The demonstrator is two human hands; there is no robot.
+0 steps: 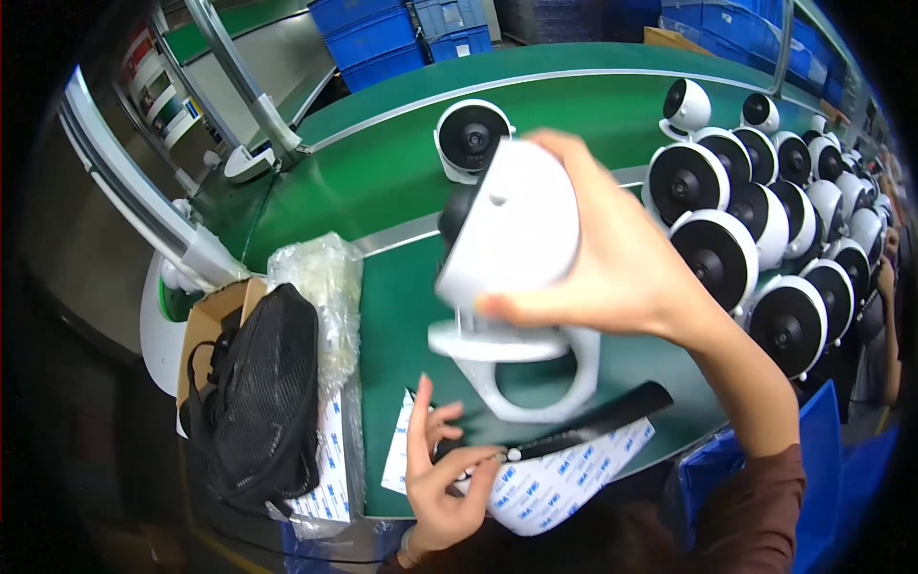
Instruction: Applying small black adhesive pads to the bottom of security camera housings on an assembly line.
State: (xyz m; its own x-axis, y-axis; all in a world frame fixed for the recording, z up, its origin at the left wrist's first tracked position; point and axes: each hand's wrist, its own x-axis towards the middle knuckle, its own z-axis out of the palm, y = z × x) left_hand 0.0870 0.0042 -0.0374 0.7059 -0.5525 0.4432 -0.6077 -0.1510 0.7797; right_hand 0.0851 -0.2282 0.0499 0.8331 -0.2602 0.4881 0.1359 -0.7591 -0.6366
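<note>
My right hand [612,253] grips a white camera [526,215] with a rounded body, a dark front facing left and a flat disc base. The camera is tilted and slightly blurred. Its base hangs over a white ring-shaped stand [502,402] on the green table. Below, my left hand [445,478] has thumb and forefinger pinched, other fingers raised. A tiny white round piece [513,454] shows at the fingertips; whether they hold it is unclear. Beside them lie a black strip [593,421] and a white adhesive backing sheet with blue print [555,493].
Another white camera [473,139] stands on the green conveyor belt [382,163]. Rows of similar cameras [708,253] crowd the right side. To the left are a black mesh bag [263,392], a cardboard box [215,316] and clear plastic wrap [330,287]. Blue crates [368,43] stand behind.
</note>
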